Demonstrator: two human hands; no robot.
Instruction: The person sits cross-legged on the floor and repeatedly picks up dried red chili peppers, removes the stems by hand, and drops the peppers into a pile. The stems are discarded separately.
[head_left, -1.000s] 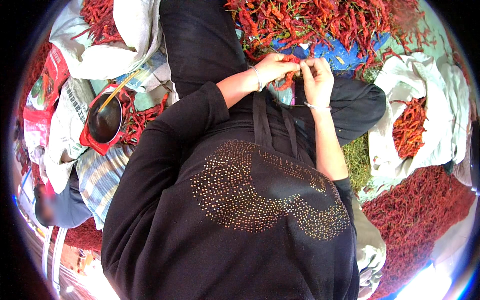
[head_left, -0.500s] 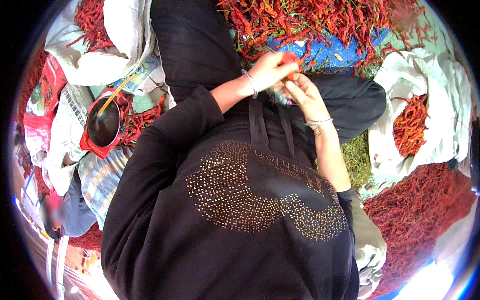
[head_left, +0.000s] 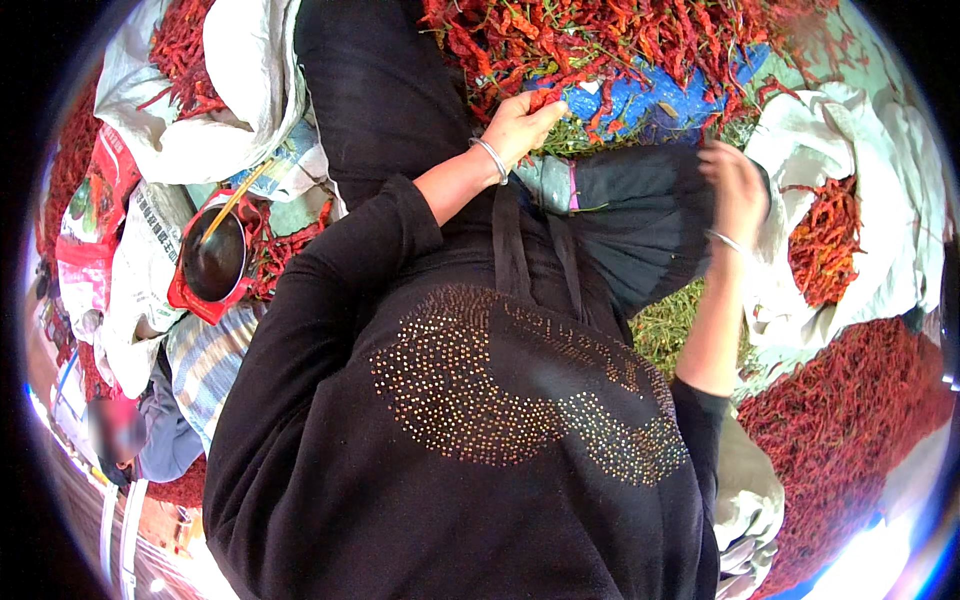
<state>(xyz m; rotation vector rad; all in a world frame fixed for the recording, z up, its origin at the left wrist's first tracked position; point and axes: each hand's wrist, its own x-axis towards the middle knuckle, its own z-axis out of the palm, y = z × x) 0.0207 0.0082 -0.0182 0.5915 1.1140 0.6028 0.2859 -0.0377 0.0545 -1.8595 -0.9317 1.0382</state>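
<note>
My left hand (head_left: 518,128), a bracelet at its wrist, is closed on red chillies (head_left: 543,97) at the near edge of a large chilli heap (head_left: 590,30). Below that heap shows crumpled blue plastic (head_left: 675,95). My right hand (head_left: 735,190) is smeared by motion over my right knee, beside the white sack (head_left: 880,150); whether it holds anything cannot be seen. A small grey-green object with a pink strip (head_left: 550,183) lies in my lap between the two hands.
At left are another white sack of chillies (head_left: 245,70), a red-and-white bag (head_left: 85,250) and a dark bowl with chopsticks (head_left: 215,260). A person (head_left: 160,425) is at the lower left. Stems (head_left: 665,330) and a wide chilli pile (head_left: 840,430) lie to the right.
My hands, earlier together on red chillies, have parted. My right hand has swung right toward the white sack; my left has shifted slightly left and up.
</note>
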